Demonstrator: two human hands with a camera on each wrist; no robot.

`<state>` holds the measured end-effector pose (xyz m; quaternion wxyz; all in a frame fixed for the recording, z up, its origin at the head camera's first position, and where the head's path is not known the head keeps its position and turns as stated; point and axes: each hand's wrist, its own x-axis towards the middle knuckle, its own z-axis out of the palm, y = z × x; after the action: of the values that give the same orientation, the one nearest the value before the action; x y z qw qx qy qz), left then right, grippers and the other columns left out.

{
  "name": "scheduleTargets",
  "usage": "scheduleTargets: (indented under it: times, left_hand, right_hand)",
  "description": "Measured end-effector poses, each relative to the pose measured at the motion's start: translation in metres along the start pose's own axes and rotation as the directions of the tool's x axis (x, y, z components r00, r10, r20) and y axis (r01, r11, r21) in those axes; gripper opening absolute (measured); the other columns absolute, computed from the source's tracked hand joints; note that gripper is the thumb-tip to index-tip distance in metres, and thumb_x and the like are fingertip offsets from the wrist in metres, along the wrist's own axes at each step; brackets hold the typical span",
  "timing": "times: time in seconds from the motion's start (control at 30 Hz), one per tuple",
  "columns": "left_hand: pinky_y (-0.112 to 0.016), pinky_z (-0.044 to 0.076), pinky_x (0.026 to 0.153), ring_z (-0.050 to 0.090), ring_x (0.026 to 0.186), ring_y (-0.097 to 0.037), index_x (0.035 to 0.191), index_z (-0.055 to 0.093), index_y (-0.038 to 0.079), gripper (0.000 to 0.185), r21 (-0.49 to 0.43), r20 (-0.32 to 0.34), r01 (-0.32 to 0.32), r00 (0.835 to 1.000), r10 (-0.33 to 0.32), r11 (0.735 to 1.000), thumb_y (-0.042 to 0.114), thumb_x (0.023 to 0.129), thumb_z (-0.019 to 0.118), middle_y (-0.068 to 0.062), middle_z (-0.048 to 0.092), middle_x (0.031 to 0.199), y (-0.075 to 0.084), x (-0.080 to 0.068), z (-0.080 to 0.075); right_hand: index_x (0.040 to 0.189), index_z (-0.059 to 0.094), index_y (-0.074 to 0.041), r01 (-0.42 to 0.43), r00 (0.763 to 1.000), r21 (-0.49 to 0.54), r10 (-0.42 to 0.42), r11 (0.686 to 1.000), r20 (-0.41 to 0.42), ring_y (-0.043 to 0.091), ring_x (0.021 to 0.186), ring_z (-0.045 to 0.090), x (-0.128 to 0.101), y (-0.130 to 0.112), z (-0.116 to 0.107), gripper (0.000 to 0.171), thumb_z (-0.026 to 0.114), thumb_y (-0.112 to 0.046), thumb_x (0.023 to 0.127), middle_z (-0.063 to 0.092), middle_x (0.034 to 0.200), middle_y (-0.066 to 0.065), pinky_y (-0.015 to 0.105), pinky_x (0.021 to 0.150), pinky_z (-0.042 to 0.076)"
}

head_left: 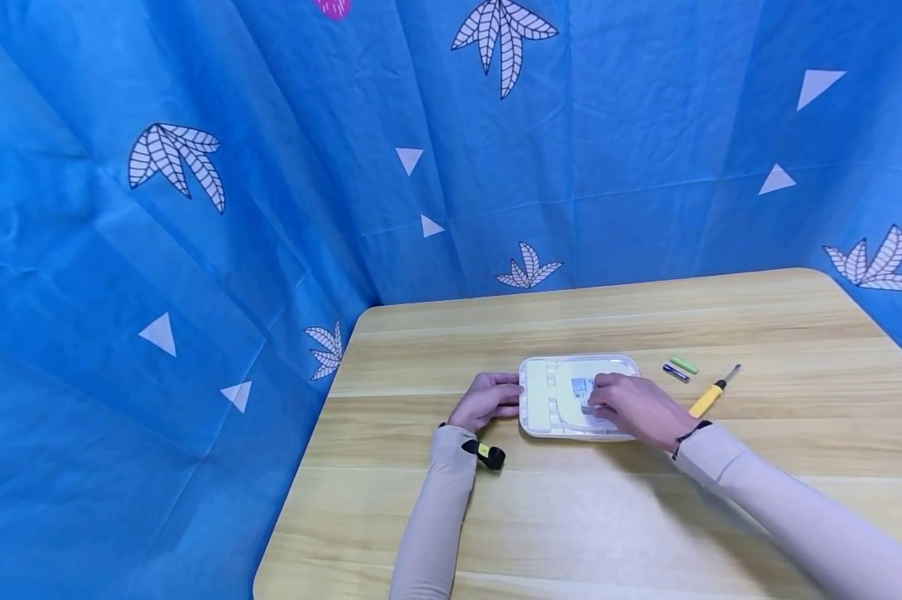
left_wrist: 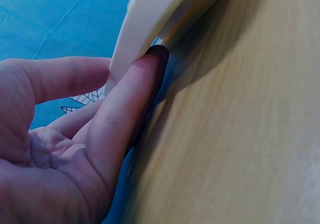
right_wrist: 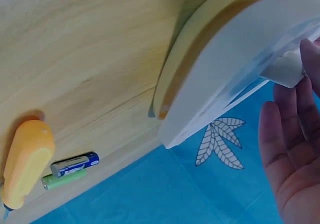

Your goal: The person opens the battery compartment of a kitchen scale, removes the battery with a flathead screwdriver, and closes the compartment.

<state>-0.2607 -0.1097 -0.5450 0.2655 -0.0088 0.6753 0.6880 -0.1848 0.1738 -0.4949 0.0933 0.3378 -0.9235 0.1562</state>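
- White device (head_left: pixel 563 398): flat, rounded-rectangle plastic unit, lies on the wooden table (head_left: pixel 571 517) about mid-table, a bit nearer the far edge than the near one.
- Left hand (head_left: pixel 485 402): at the device's left edge, fingers straight-ish and pressed against its side wall; the left wrist view shows a fingertip (left_wrist: pixel 150 66) touching the rim (left_wrist: pixel 150 18). Not wrapped around it.
- Right hand (head_left: pixel 634 407): on top of the device's right half, fingers bent down onto a small grey piece (head_left: pixel 590 409) on its face. Pinching or just touching it: cannot tell. The right wrist view shows loosely extended fingers (right_wrist: pixel 285 149) beside the device edge (right_wrist: pixel 225 78).
- Green battery (head_left: pixel 684 365) and blue battery (head_left: pixel 675 372): side by side, just right of the device, toward the far edge.
- Yellow-handled screwdriver (head_left: pixel 709 395): right of the batteries, near the right wrist.
- Blue leaf-print cloth (head_left: pixel 196 208) behind and to the sides of the table.
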Motion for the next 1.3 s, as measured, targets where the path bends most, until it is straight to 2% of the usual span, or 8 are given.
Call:
scheduleTargets:
  times: [0.2, 0.4, 0.53, 0.7, 0.87, 0.97, 1.1, 1.3]
  left_hand:
    - [-0.03, 0.066, 0.084, 0.077, 0.097, -0.022, 0.138, 0.059, -0.008, 0.043, 0.003, -0.007, -0.002, 1.0, 0.002, 1.0, 0.004, 0.097, 0.067, -0.025, 0.072, 0.126, -0.001, 0.0, 0.001]
    - [-0.028, 0.067, 0.082, 0.077, 0.094, -0.021, 0.138, 0.058, -0.008, 0.044, 0.0, -0.005, 0.0, 1.0, 0.0, 1.0, 0.004, 0.097, 0.067, -0.025, 0.071, 0.127, 0.0, -0.001, 0.001]
    - [-0.028, 0.067, 0.082, 0.076, 0.094, -0.02, 0.138, 0.058, -0.008, 0.044, -0.005, -0.003, 0.001, 1.0, -0.001, 1.0, 0.003, 0.097, 0.067, -0.024, 0.072, 0.126, 0.002, -0.001, 0.002]
    - [-0.028, 0.066, 0.083, 0.076, 0.094, -0.02, 0.138, 0.059, -0.008, 0.043, -0.004, -0.005, -0.002, 1.0, 0.002, 1.0, 0.003, 0.097, 0.067, -0.024, 0.072, 0.126, 0.002, -0.002, 0.001]
    - [-0.029, 0.067, 0.083, 0.077, 0.095, -0.022, 0.137, 0.059, -0.009, 0.043, -0.004, -0.01, -0.005, 1.0, 0.005, 1.0, 0.003, 0.097, 0.067, -0.026, 0.071, 0.126, 0.0, -0.001, 0.0]
    - [-0.029, 0.067, 0.083, 0.077, 0.096, -0.023, 0.137, 0.059, -0.009, 0.043, -0.005, -0.011, -0.008, 1.0, 0.008, 1.0, 0.003, 0.097, 0.067, -0.026, 0.071, 0.126, -0.001, -0.001, 0.0]
    - [-0.029, 0.066, 0.084, 0.077, 0.097, -0.023, 0.137, 0.059, -0.009, 0.043, -0.003, -0.006, -0.011, 1.0, 0.011, 1.0, 0.003, 0.097, 0.067, -0.026, 0.071, 0.126, -0.002, 0.0, 0.0]
    - [-0.03, 0.067, 0.084, 0.076, 0.097, -0.023, 0.136, 0.06, -0.008, 0.041, -0.001, -0.005, -0.013, 1.0, 0.013, 1.0, 0.004, 0.097, 0.067, -0.025, 0.072, 0.125, -0.001, -0.001, 0.001]
  right_hand:
    - [0.097, 0.083, -0.017, 0.002, 1.0, 0.004, -0.002, 1.0, -0.026, 0.009, 0.084, 0.066, -0.006, 0.0, 0.003, 0.014, 0.083, -0.009, 0.085, 0.07, 0.091, -0.005, 0.027, 0.07, 0.062]
    - [0.103, 0.083, -0.015, 0.025, 0.994, -0.069, -0.032, 0.997, -0.103, 0.016, 0.09, 0.068, -0.013, -0.003, 0.008, 0.018, 0.083, -0.009, 0.085, 0.071, 0.097, 0.002, 0.034, 0.072, 0.065]
    - [0.103, 0.083, -0.013, 0.064, 0.99, -0.102, -0.076, 0.993, -0.119, 0.018, 0.093, 0.068, -0.015, -0.004, 0.01, 0.022, 0.082, -0.004, 0.084, 0.071, 0.099, 0.005, 0.034, 0.072, 0.065]
    - [0.106, 0.081, -0.013, 0.103, 0.991, -0.126, -0.112, 0.987, -0.071, 0.014, 0.093, 0.062, -0.017, -0.006, 0.01, 0.026, 0.079, 0.001, 0.085, 0.07, 0.102, 0.003, 0.028, 0.071, 0.063]
    - [0.112, 0.08, -0.01, 0.079, 0.997, -0.12, -0.079, 0.99, 0.003, 0.016, 0.099, 0.062, -0.019, -0.009, 0.008, 0.031, 0.074, 0.007, 0.086, 0.069, 0.11, 0.005, 0.027, 0.075, 0.063]
    - [0.114, 0.079, -0.009, 0.062, 0.998, -0.108, -0.061, 0.992, 0.017, 0.016, 0.099, 0.062, -0.02, -0.01, 0.007, 0.033, 0.072, 0.008, 0.087, 0.068, 0.111, 0.006, 0.028, 0.077, 0.063]
    - [0.113, 0.079, -0.007, 0.034, 0.999, -0.089, -0.035, 0.995, -0.016, 0.018, 0.099, 0.065, -0.022, -0.012, 0.009, 0.031, 0.074, 0.007, 0.086, 0.069, 0.11, 0.008, 0.03, 0.079, 0.064]
    - [0.103, 0.078, -0.001, 0.008, 0.992, -0.084, -0.019, 0.996, -0.126, 0.027, 0.098, 0.068, -0.026, -0.013, 0.016, 0.029, 0.076, 0.013, 0.078, 0.071, 0.107, 0.015, 0.04, 0.082, 0.066]
